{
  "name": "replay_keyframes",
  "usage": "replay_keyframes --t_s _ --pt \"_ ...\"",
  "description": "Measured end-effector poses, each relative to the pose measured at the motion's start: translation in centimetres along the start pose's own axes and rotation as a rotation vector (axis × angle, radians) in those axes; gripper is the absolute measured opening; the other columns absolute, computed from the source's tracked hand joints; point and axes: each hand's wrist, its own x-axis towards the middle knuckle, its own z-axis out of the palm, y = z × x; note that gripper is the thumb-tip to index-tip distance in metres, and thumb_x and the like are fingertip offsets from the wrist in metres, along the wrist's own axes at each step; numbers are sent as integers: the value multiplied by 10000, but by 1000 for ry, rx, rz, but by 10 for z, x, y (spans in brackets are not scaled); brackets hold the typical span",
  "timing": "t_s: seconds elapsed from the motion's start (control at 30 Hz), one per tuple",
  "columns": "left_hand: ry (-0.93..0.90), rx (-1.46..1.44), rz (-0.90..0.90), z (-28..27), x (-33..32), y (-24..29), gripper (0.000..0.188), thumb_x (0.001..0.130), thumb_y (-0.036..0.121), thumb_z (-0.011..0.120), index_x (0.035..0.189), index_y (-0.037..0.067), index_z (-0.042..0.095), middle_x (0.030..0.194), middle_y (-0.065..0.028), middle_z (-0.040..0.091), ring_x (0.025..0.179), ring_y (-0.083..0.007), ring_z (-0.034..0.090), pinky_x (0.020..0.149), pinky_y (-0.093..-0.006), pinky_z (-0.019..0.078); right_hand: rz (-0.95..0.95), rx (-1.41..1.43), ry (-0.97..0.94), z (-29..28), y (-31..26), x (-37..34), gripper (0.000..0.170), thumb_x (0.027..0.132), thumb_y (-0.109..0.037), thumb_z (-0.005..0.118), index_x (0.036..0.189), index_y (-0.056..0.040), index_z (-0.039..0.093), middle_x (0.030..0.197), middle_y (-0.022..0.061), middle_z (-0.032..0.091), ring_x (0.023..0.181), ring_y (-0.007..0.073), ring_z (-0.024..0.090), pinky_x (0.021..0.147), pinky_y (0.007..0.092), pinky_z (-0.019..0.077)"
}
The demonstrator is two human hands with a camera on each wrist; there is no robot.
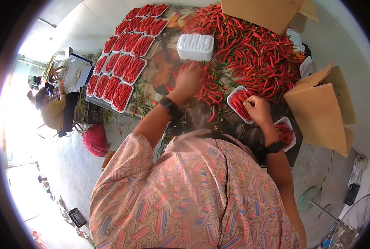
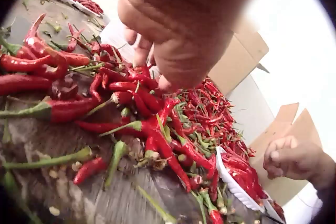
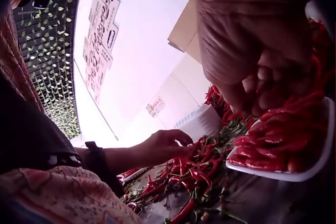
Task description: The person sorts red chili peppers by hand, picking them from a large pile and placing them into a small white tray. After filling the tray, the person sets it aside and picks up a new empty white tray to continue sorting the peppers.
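Note:
My left hand (image 1: 190, 81) reaches down into loose red chili peppers (image 1: 212, 89) in front of a stack of white foam trays (image 1: 195, 47). In the left wrist view, thumb and fingertips close around a red chili pepper (image 2: 143, 70) among stems and other peppers. My right hand (image 1: 257, 110) is over the right side of a white tray of chili peppers (image 1: 238, 99), fingers curled and thumb tip at the peppers. Its palm side is partly hidden, so I cannot tell whether it pinches one. Peppers lie lengthwise in that tray (image 3: 278, 174).
Filled trays (image 1: 129, 70) stand in rows at the left of the table. A large chili heap (image 1: 255, 54) covers the back right. Cardboard boxes (image 1: 317, 110) stand at the right, near another part-filled tray (image 1: 292, 143). A person in yellow (image 1: 54, 112) sits at far left.

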Motion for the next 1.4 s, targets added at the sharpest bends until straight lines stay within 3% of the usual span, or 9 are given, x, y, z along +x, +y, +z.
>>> replay_keyframes --t_s 0.07,0.17,0.23,0.37,0.43,0.53,0.63,1.17,1.4 --pt "-88 42 -171 -3 -1 4 240 808 225 583 1043 198 624 1061 -61 555 985 -269 572 731 -427 495 27 21 -38 3 -3 1 137 768 -166 657 770 -30 650 703 140 648 663 275 649 618 353 486" --pt "-188 46 -88 -2 -2 7 261 801 228 590 1059 217 628 1056 -55 560 952 -269 589 715 -425 508 -55 -18 -54 5 -1 2 155 797 -148 661 830 3 659 709 131 663 628 179 647 600 301 480" --pt "-69 98 103 8 -4 7 166 744 194 595 870 87 615 946 -97 579 865 -303 603 721 -417 495 -58 -16 -57 5 -2 2 156 796 -149 659 829 3 660 710 132 663 630 177 649 600 301 479" --pt "-164 148 102 12 -1 3 155 764 181 578 866 82 639 919 -105 619 858 -292 617 702 -410 504 -48 -15 -56 1 -4 0 157 800 -149 659 828 6 658 727 131 668 642 151 645 603 293 479" --pt "22 -121 32 4 1 9 151 789 178 593 863 59 652 815 -121 644 774 -271 636 645 -395 503 -31 46 -51 -2 -8 1 159 812 -145 654 848 10 655 724 110 664 631 129 623 592 281 470" --pt "-47 -501 -206 -28 7 38 163 810 194 625 881 49 650 734 -135 639 656 -250 633 592 -374 485 1 216 -69 -2 -9 8 167 837 -135 641 894 22 645 721 62 643 610 84 569 570 252 443" --pt "-42 -692 -213 -29 16 54 178 797 215 667 852 47 639 684 -125 623 572 -239 608 564 -358 467 32 410 -85 -2 -17 18 177 858 -124 628 938 34 632 720 17 610 596 49 515 550 221 411" --pt "33 -693 117 -31 17 98 195 693 24 657 879 12 599 783 -151 596 728 -316 598 638 -372 466 305 889 18 9 -36 36 171 844 -101 648 965 16 622 693 -21 565 536 22 446 463 163 333" --pt "-57 -698 -7 -30 23 102 223 701 40 682 912 25 613 732 -122 607 640 -230 604 589 -344 468 41 649 123 16 -33 38 164 839 -80 643 961 27 619 749 -3 610 600 31 503 543 193 404"
